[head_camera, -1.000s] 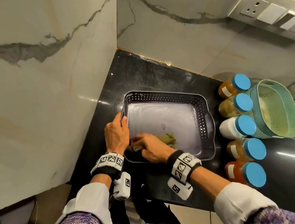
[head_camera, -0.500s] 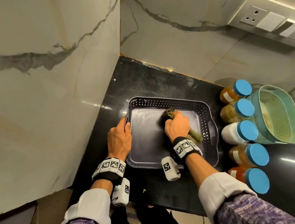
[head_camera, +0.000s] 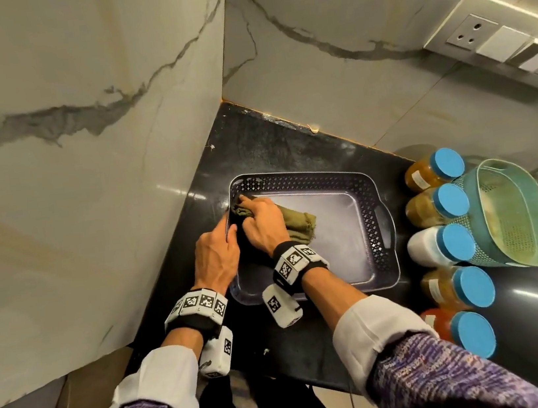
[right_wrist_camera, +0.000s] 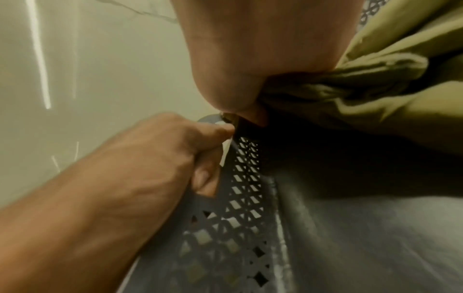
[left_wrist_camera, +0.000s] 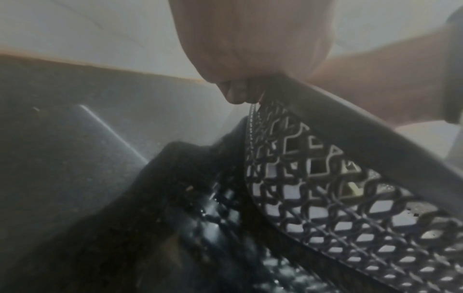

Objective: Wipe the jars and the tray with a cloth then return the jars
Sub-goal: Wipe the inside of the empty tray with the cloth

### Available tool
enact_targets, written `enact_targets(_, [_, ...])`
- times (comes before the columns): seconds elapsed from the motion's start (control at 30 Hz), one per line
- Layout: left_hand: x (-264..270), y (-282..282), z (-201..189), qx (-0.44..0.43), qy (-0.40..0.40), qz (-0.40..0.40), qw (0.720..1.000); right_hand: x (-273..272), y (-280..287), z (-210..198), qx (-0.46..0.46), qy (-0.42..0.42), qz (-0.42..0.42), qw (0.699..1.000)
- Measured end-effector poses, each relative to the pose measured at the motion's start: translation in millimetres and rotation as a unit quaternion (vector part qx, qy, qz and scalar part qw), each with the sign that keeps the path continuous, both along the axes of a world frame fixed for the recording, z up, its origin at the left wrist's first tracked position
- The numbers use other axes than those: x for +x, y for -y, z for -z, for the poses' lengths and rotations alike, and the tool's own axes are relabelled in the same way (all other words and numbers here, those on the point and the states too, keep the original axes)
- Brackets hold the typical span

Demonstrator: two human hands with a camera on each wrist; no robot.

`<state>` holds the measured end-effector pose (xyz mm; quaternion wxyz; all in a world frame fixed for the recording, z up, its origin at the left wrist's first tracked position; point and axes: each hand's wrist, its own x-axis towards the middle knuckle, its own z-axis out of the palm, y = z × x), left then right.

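Note:
A dark perforated tray sits on the black counter in the corner. My left hand grips the tray's left rim, fingers curled over the lattice wall. Inside, my right hand holds an olive-green cloth bunched against the tray's far left corner; the cloth bulges out past the palm. Several jars with blue lids lie in a row on the counter to the right of the tray, apart from both hands.
A teal mesh basket stands right of the jars. Marble walls close the corner at left and behind. A socket panel is on the back wall. The counter's front edge runs near my sleeves.
My right hand has swept the cloth from the tray's near left, across the middle, to the far left corner. My left hand has kept hold of the left rim.

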<state>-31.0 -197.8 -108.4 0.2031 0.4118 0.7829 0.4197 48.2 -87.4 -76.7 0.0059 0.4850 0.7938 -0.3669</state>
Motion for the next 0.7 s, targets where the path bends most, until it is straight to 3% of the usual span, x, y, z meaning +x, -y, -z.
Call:
enact_targets(0.17, [12.0, -4.1, -5.7, -0.014, -0.004, -0.064, 0.998, 29.7, 5.5, -27.0, -0.062, 0.0, -0.1, 0.993])
enact_targets(0.4, [14.7, -4.3, -8.9, -0.02, -0.014, -0.084, 0.996, 90.1, 51.3, -40.0, -0.197, 0.044, -0.141, 0.969])
enact_targets(0.6, [20.2, -2.4, -25.4, -0.012, -0.025, -0.076, 0.997, 113.5, 42.6, -60.1, -0.152, 0.11, -0.126, 0.974])
enact_targets(0.7, [11.5, -3.7, -35.3, 0.037, -0.059, -0.089, 0.994, 131.8, 18.6, -75.3, -0.097, 0.074, -0.065, 0.99])
